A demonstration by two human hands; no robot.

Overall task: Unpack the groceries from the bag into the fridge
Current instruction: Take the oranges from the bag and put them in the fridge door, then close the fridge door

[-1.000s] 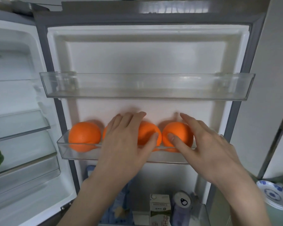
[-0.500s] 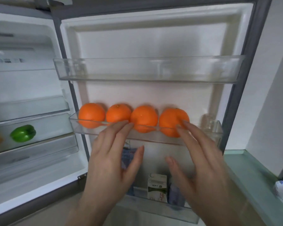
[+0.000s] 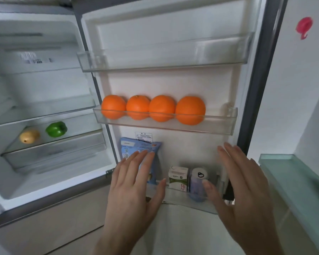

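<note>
Several oranges (image 3: 161, 108) sit in a row in the middle door shelf (image 3: 219, 124) of the open fridge. My left hand (image 3: 134, 186) hovers open and empty below them, in front of a blue snack bag (image 3: 136, 146). My right hand (image 3: 241, 184) is open and empty too, in front of the lowest door shelf (image 3: 201, 206), which holds a small white and green carton (image 3: 178, 178) and a blue can (image 3: 198, 183). Inside the fridge, a green pepper (image 3: 56, 129) and a yellow fruit (image 3: 29, 136) lie on a glass shelf. No bag of groceries is in view.
The top door shelf (image 3: 164, 59) holds nothing. A green glass counter (image 3: 293, 173) runs along the right, beside the door. A red hook (image 3: 304, 26) sticks on the white wall. A closed lower fridge drawer front (image 3: 50, 227) lies below the open compartment.
Both hands have let go of the oranges and pulled back and down from the middle door shelf. The view has drawn back, so the lower door shelf and the fridge interior show more.
</note>
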